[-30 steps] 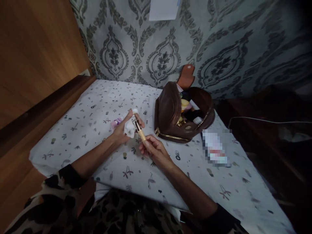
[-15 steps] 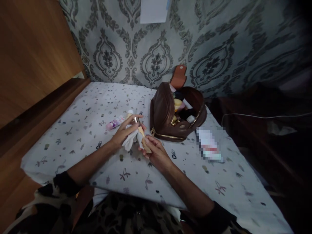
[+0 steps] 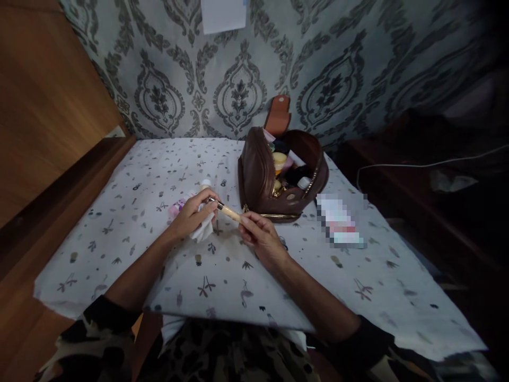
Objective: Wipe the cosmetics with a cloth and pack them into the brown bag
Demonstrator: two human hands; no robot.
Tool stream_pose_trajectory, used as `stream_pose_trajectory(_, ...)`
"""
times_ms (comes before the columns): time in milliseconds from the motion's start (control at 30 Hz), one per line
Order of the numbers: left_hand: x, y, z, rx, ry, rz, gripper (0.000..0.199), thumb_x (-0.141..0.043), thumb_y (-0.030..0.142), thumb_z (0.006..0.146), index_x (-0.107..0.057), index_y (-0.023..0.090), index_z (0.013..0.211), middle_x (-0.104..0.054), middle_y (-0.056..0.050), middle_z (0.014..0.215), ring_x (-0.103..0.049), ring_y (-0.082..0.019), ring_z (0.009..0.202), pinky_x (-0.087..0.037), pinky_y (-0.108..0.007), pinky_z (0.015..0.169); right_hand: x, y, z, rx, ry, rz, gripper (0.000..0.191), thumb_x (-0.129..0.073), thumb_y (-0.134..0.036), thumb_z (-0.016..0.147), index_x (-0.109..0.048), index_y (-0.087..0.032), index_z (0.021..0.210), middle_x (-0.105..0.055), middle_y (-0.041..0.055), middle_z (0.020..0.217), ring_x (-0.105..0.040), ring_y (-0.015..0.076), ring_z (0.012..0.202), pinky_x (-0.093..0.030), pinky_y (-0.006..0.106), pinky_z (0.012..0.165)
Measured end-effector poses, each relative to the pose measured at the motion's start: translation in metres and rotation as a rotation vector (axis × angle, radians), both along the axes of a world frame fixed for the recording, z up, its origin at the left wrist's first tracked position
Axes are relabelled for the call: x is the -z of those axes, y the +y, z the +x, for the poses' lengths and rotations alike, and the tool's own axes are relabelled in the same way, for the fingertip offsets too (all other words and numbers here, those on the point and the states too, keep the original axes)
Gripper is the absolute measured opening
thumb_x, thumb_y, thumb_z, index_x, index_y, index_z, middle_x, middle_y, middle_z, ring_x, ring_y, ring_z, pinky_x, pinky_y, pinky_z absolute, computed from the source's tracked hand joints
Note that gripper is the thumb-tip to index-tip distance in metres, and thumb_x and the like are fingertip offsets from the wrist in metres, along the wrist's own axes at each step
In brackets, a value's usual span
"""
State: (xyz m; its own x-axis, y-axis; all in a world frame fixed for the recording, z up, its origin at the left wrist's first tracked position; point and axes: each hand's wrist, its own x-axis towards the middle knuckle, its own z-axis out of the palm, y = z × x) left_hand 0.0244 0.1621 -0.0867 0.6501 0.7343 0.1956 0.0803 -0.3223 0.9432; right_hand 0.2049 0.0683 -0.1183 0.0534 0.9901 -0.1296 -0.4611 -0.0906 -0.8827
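Observation:
A makeup brush [image 3: 231, 214] with a pale wooden handle and shiny metal collar spans both hands above the table. Its bristle end is hidden in my left hand [image 3: 193, 212], which is closed on a crumpled white wipe [image 3: 203, 231] and the collar. My right hand [image 3: 260, 236] pinches the end of the handle. Behind my left hand lies a pink and white bottle [image 3: 175, 208], partly covered by the fingers. A white-capped container [image 3: 205, 183] shows just beyond it.
An unzipped brown cosmetics bag [image 3: 254, 175] filled with small items stands behind my right hand. A blurred-out flat object [image 3: 338, 220] lies right of it. The patterned cloth [image 3: 159, 286] covers the table, with the wallpapered wall [image 3: 238, 95] behind and a wooden panel [image 3: 47, 79] at left.
My right hand has slid out to the handle's end, and the brush lies flatter, with more handle bare between the hands. The view has shifted slightly.

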Motion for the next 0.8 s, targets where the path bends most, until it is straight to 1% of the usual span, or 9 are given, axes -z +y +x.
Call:
stream_pose_trajectory(133, 0.0, 0.0, 0.0, -0.015, 0.009, 0.042, 0.027, -0.052, 0.048, 0.095, -0.057, 0.021, 0.095, -0.059, 0.002, 0.066, -0.058, -0.012, 0.057, -0.044, -0.023, 0.057, 0.002, 0.001, 0.001, -0.01, -0.017, -0.005, 0.039, -0.08, -0.049, 0.068, -0.058, -0.017, 0.074, -0.053, -0.0023, 0.063, -0.035, 0.0051, 0.049, -0.02, 0.019, 0.044)
stream_pose_trajectory(233, 0.002, 0.0, 0.001, -0.039, 0.018, 0.015, 0.031, -0.052, 0.051, 0.094, -0.055, 0.021, 0.088, -0.058, 0.003, 0.063, -0.056, -0.012, 0.053, -0.042, -0.022, 0.052, 0.004, 0.0, 0.001, -0.002, -0.058, 0.017, 0.04, -0.077, -0.052, 0.07, -0.058, -0.018, 0.075, -0.051, -0.003, 0.063, -0.034, 0.0056, 0.05, -0.022, 0.019, 0.044)
stream_pose_trajectory(367, 0.009, 0.002, 0.004, -0.146, 0.012, -0.027, 0.048, -0.049, 0.064, 0.09, -0.049, 0.02, 0.07, -0.054, 0.003, 0.052, -0.048, -0.011, 0.044, -0.038, -0.022, 0.044, 0.003, -0.003, 0.001, 0.052, -0.29, 0.178, 0.037, -0.075, -0.052, 0.074, -0.063, -0.019, 0.086, -0.054, -0.0017, 0.072, -0.041, 0.0086, 0.058, -0.031, 0.021, 0.05)
stream_pose_trajectory(467, 0.013, 0.005, 0.004, -0.183, 0.029, -0.053, 0.061, -0.045, 0.076, 0.084, -0.051, 0.018, 0.065, -0.054, 0.001, 0.047, -0.049, -0.011, 0.042, -0.037, -0.022, 0.042, 0.0, -0.005, 0.001, 0.083, -0.441, 0.279, 0.034, -0.069, -0.053, 0.08, -0.063, -0.019, 0.088, -0.058, 0.0007, 0.077, -0.049, 0.0127, 0.067, -0.038, 0.024, 0.059)
stream_pose_trajectory(533, 0.011, 0.006, 0.003, -0.196, 0.02, -0.081, 0.066, -0.037, 0.079, 0.084, -0.055, 0.018, 0.07, -0.054, 0.001, 0.047, -0.048, -0.012, 0.039, -0.036, -0.023, 0.04, 0.0, -0.005, 0.001, 0.09, -0.484, 0.294, 0.033, -0.068, -0.052, 0.081, -0.063, -0.02, 0.088, -0.06, 0.0012, 0.079, -0.051, 0.0144, 0.07, -0.04, 0.025, 0.064)
stream_pose_trajectory(600, 0.005, 0.005, 0.0, -0.172, 0.0, -0.115, 0.064, -0.034, 0.075, 0.088, -0.059, 0.017, 0.089, -0.056, 0.002, 0.053, -0.05, -0.012, 0.041, -0.039, -0.023, 0.041, 0.002, -0.004, 0.002, 0.089, -0.498, 0.289, 0.031, -0.069, -0.05, 0.081, -0.063, -0.02, 0.089, -0.061, 0.0015, 0.08, -0.053, 0.0153, 0.072, -0.041, 0.026, 0.066)
stream_pose_trajectory(700, -0.007, 0.002, -0.004, -0.083, -0.018, -0.135, 0.046, -0.052, 0.059, 0.09, -0.055, 0.021, 0.116, -0.058, 0.003, 0.068, -0.057, -0.012, 0.053, -0.047, -0.022, 0.05, 0.005, -0.002, 0.003, 0.109, -0.495, 0.284, 0.03, -0.069, -0.048, 0.08, -0.063, -0.02, 0.089, -0.063, 0.0017, 0.082, -0.054, 0.0156, 0.074, -0.042, 0.026, 0.067)
stream_pose_trajectory(733, -0.011, 0.001, -0.005, -0.054, -0.021, -0.13, 0.043, -0.058, 0.053, 0.089, -0.054, 0.022, 0.119, -0.059, 0.003, 0.073, -0.059, -0.012, 0.058, -0.049, -0.022, 0.054, 0.005, -0.001, 0.003, 0.124, -0.495, 0.279, 0.029, -0.069, -0.047, 0.08, -0.063, -0.02, 0.09, -0.063, 0.0018, 0.082, -0.055, 0.0157, 0.074, -0.042, 0.026, 0.066)
stream_pose_trajectory(800, -0.014, 0.002, -0.007, -0.021, -0.03, -0.115, 0.037, -0.064, 0.046, 0.087, -0.055, 0.022, 0.114, -0.059, 0.002, 0.077, -0.059, -0.012, 0.063, -0.05, -0.022, 0.059, 0.006, -0.001, 0.003, 0.152, -0.503, 0.267, 0.029, -0.069, -0.046, 0.08, -0.064, -0.02, 0.091, -0.064, 0.0021, 0.083, -0.056, 0.0159, 0.074, -0.042, 0.026, 0.067)
